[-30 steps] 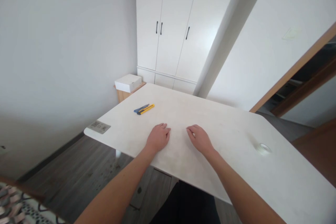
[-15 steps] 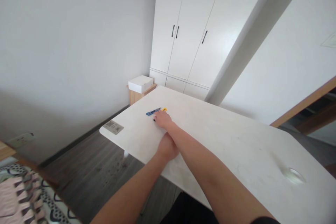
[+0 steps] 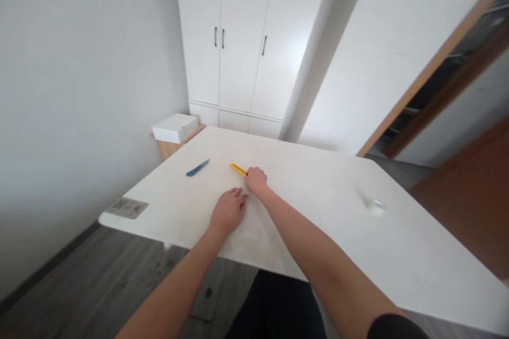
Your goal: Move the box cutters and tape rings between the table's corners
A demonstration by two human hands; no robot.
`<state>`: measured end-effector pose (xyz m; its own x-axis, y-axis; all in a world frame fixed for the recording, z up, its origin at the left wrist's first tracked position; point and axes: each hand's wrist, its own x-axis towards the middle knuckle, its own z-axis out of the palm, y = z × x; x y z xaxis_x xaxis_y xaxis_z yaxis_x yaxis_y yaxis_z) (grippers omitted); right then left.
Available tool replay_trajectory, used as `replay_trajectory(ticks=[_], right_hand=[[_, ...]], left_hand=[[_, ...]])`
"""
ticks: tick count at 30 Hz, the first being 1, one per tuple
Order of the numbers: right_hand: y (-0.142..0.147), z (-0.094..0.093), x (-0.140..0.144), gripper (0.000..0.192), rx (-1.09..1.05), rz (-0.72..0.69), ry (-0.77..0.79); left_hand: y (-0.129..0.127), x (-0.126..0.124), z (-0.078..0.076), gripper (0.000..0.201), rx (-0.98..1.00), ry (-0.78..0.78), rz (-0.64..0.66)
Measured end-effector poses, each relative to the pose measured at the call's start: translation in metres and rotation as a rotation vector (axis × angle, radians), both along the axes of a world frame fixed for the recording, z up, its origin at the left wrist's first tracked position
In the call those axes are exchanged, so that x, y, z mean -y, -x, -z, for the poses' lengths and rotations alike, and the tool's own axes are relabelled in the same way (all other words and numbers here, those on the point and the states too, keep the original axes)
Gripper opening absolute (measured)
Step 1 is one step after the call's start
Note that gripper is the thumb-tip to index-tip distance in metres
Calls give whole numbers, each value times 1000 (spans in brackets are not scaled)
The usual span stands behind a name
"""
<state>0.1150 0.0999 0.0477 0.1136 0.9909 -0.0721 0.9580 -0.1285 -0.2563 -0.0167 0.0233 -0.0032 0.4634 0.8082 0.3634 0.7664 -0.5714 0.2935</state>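
Note:
My right hand (image 3: 256,179) is closed around the near end of a yellow utility knife (image 3: 238,169), whose front part points to the far left. The knife is on or just above the white table (image 3: 310,180); I cannot tell which. My left hand (image 3: 228,211) rests on the tabletop, nearer to me and to the left, its fingers slightly bent and apart, holding nothing. Farther left lies a blue utility knife (image 3: 198,168), touched by neither hand. Its tip points away and to the right.
A printed label (image 3: 127,207) is stuck at the table's left corner. Toward the right stands a small clear, glass-like object (image 3: 376,206). Beyond the far left edge, a white box (image 3: 175,127) sits on a wooden stand, before white cabinets (image 3: 242,37).
My right hand has moved right with the yellow knife, away from the blue knife, which is left on the table. My arms have uncrossed at the wrists. The view has turned right.

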Motion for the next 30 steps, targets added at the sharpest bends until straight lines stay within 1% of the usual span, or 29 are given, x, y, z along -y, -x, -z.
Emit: replay_trajectory(ticks=[1,3,6,8,9,11,13,14,16,21,24,26,28,30], right_hand=[[-29,1,13,30,-4,27,-10],[-98,4,49,30,-8,67,-45],[-217,7,128,34,30,101,-102],[-291,6,183,38,93,164,-132],[-323,6,208,37,120,215,-143],[-374,5,244,36,150,291,-155],[-405,4,261,37,160,315,-170],[-414,5,263,37,158,315,-176],[-421,7,260,39,151,312,-179],[-414,15,247,44,141,314,-151],[-409,18,251,49,159,380,-171],[-402,18,254,50,195,461,-185],[-388,19,249,47,232,509,-208],[-362,19,231,40,233,462,-251]], left_hand=[[0,0,1,37,-31,-13,-13],[0,-2,5,40,-75,-43,-5],[-1,-8,11,44,-89,-94,20],[-1,-10,13,45,-107,-120,28],[-2,-11,14,46,-121,-130,27],[-2,-12,14,47,-147,-142,25],[-2,-11,14,49,-157,-146,25],[-1,-11,14,50,-155,-145,28],[0,-11,14,51,-144,-141,32],[1,-12,16,52,-112,-127,37],[0,-12,15,52,-101,-131,37],[-1,-10,12,50,-116,-130,24],[-2,-6,8,46,-134,-118,5],[-3,-1,3,43,-140,-95,-6]])
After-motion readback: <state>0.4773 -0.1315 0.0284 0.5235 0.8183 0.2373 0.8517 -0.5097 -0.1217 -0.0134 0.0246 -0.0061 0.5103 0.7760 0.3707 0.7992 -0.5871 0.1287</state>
